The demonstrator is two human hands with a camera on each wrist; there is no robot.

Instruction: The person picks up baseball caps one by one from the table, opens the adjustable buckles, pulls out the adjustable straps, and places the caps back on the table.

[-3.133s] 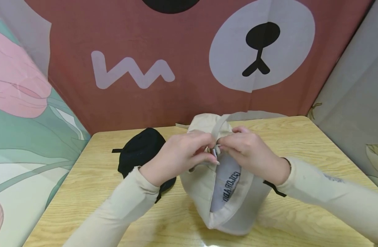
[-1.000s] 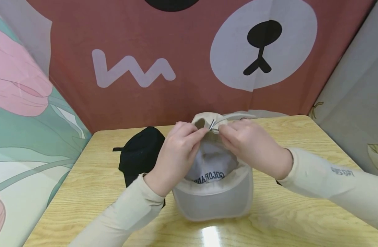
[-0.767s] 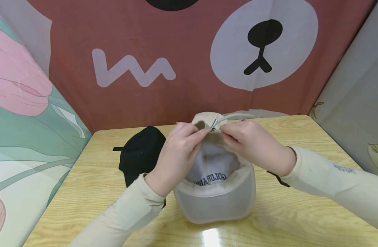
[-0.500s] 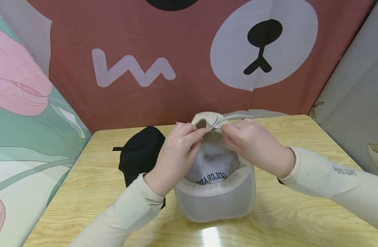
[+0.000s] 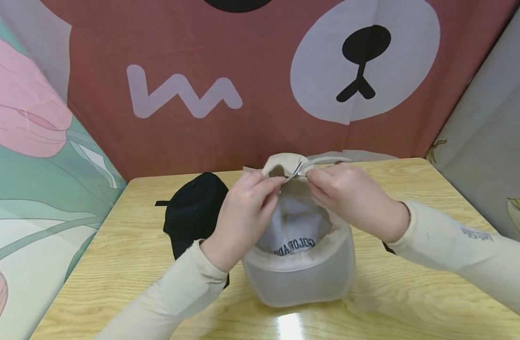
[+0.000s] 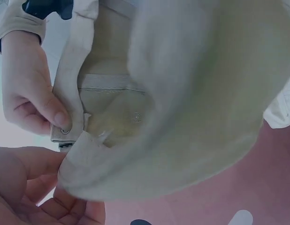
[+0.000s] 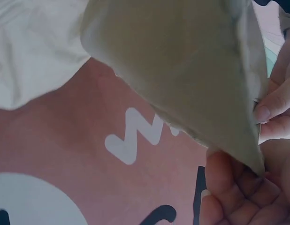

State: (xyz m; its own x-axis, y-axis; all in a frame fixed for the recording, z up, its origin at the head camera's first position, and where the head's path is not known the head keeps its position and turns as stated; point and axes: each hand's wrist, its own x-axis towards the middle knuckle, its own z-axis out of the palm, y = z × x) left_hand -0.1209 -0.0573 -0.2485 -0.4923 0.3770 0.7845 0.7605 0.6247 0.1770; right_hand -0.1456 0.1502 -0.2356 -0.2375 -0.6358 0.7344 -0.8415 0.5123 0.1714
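A beige baseball cap (image 5: 302, 278) hangs with its inside and grey underbrim toward me, dark reversed lettering showing inside the crown. My left hand (image 5: 247, 212) pinches the cap's back edge beside a small metal buckle (image 5: 299, 168). Just right of the buckle, my right hand (image 5: 349, 193) holds the back strap between thumb and finger. A loose strap tail (image 5: 328, 160) arcs away over that hand. The left wrist view shows the right thumb by an eyelet (image 6: 65, 131) in the strap. Crown fabric (image 7: 182, 61) fills much of the right wrist view.
A black cap (image 5: 194, 208) lies on the wooden table (image 5: 413, 293) left of the hands, its short strap pointing left. Cream fabric like another cap (image 5: 285, 160) stands behind the held one. A red printed cloth (image 5: 243, 141) hangs along the back edge.
From about three seconds ago, the beige cap has turned from sideways to brim toward me, and both hands have risen slightly. In the last second it shifts slightly right; the grips stay alike.
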